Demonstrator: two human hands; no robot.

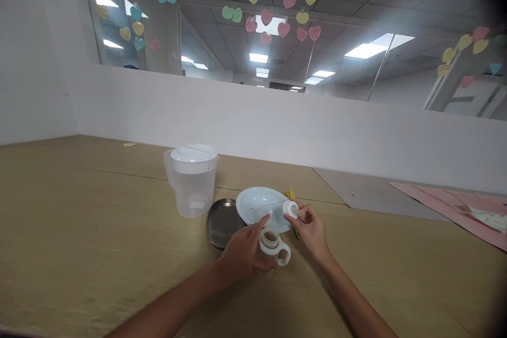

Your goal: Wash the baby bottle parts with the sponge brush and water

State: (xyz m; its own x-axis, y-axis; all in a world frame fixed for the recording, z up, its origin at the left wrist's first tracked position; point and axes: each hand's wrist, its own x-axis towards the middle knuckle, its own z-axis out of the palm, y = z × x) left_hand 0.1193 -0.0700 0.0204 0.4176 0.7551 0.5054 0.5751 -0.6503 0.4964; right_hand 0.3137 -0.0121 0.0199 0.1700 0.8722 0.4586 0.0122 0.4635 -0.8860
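Observation:
My left hand [240, 253] is wrapped round a baby bottle [270, 238] with a white side handle. The bottle stands upright and its mouth is uncovered. Higher and to the right, my right hand [311, 229] grips a white nipple lid [290, 208], turned on its side and apart from the bottle. A thin tube seems to run left from the lid to a small white end near my left fingertips. Just behind both hands lies a white oval bowl [249, 202]. A dark metal dish [222, 223] sits left of the bottle, partly hidden by my left hand.
A clear lidded pitcher [195, 190] stands behind the metal dish. Something yellow [290, 194] shows behind the bowl, mostly hidden. Pink cloth [439, 203] lies at the far right of the wooden table [99, 237]. A white wall [245, 116] with a window rises behind.

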